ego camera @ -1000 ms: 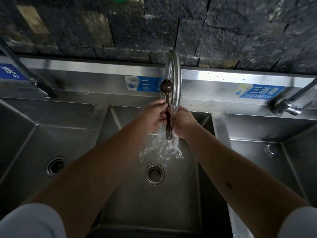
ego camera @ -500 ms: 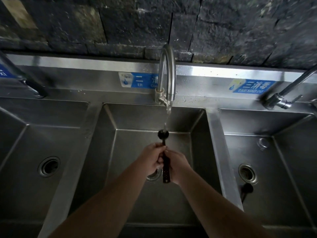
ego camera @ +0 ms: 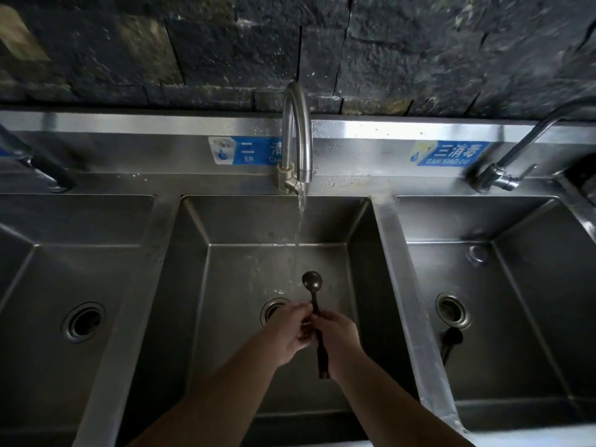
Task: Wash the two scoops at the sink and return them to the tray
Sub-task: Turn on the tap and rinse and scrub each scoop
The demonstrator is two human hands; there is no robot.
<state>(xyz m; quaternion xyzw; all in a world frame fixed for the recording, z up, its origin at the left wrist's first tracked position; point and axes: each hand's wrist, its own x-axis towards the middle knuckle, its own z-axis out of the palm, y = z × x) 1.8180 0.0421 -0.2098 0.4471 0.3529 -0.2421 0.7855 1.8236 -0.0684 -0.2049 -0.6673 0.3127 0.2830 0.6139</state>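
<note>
Scoop (ego camera: pixel 312 280): dark, long-handled, over middle basin; bowl at far end, clear of both hands, handle running near and poking out below right hand.
Left hand (ego camera: pixel 288 330): curled, fingertips pinched on handle from the left, just near of the bowl.
Right hand (ego camera: pixel 335 337): closed round mid-handle from the right, touching left hand.
Second scoop (ego camera: pixel 450 341): dark, lying in right basin just near its drain, well apart from both hands.
Tap (ego camera: pixel 296 137): running; stream falling just left of and beyond the bowl, not onto it.
Sink (ego camera: pixel 392 253): steel, three basins.
Drain (ego camera: pixel 271 309): middle basin, partly hidden by left hand.
</note>
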